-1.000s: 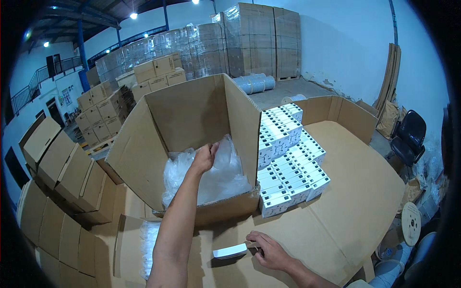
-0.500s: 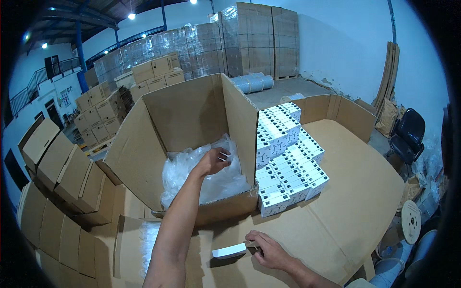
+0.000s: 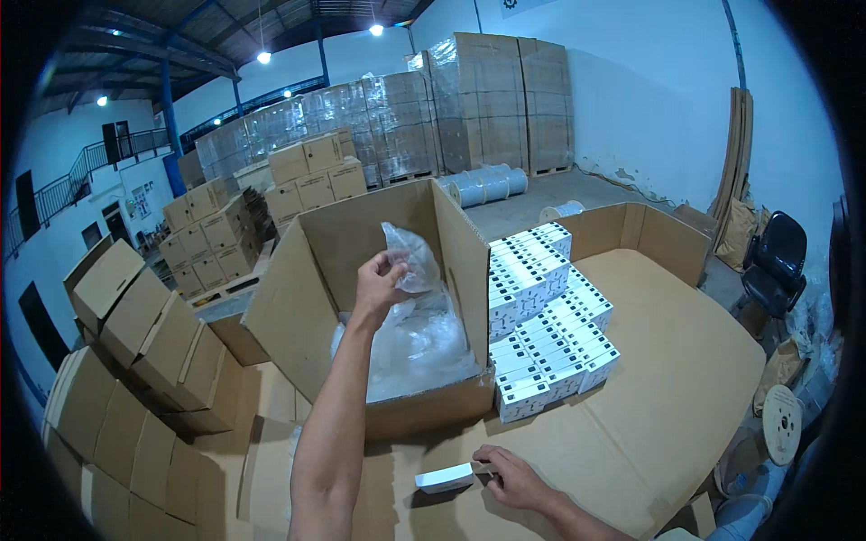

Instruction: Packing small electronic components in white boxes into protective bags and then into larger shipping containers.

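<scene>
My left hand (image 3: 381,287) is closed on a clear plastic bag (image 3: 414,260), lifted above a heap of similar clear bags (image 3: 419,347) inside a large open cardboard box (image 3: 271,302). On the table's near side my right hand (image 3: 510,478) grips the brown flap end of a small white box (image 3: 445,478), which lies flat on the cardboard surface. What the lifted bag contains, if anything, cannot be made out. Right of the big carton stand stacked rows of small white boxes (image 3: 555,361) with dark square marks.
A brown cardboard sheet (image 3: 658,361) covers the table, with an upright cardboard edge (image 3: 667,230) behind. Opened brown cartons (image 3: 144,325) line the left side. A black chair (image 3: 776,261) and a cable spool (image 3: 781,426) stand at the right. Wrapped pallets (image 3: 496,108) fill the back.
My left hand has come up from the heap with a clear bag. My right hand stays at the small white box. The whole view has shifted slightly.
</scene>
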A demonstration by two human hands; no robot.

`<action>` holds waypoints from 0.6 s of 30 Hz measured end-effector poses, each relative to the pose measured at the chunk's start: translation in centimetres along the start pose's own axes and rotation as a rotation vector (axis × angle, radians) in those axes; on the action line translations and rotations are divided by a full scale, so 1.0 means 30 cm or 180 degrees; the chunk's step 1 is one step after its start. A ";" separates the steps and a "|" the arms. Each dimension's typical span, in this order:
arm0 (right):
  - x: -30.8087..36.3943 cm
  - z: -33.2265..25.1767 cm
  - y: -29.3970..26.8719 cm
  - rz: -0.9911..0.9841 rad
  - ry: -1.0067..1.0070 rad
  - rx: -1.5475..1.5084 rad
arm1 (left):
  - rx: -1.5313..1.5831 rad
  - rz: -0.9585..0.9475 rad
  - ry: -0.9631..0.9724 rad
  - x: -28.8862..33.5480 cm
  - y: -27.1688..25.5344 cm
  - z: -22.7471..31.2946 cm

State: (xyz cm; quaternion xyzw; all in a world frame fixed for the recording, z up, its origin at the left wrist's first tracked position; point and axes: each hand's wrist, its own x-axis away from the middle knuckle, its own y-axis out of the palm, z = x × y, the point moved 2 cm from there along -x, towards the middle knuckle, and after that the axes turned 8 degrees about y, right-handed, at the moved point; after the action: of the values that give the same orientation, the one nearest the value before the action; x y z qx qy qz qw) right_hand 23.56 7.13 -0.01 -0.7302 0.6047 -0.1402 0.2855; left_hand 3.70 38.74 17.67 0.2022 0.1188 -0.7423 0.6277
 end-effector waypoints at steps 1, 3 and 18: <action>-0.001 -0.003 -0.001 -0.0041 0.0097 -0.0049 | 0.0156 0.0039 0.0168 0.006 -0.010 0.044; -0.004 0.000 -0.002 -0.0040 0.0128 -0.0086 | 0.0904 0.0064 0.0376 0.042 -0.017 0.109; 0.046 -0.132 -0.009 0.0356 -0.0003 -0.2755 | 0.0912 0.0901 -0.0347 1.213 0.154 0.172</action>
State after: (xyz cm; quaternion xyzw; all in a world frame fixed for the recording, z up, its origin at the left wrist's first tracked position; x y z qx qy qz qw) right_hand 21.90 4.85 3.12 -0.7488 0.6462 0.1421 -0.0395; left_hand 2.71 3.50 6.25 0.2636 -0.0518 -0.6658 0.6961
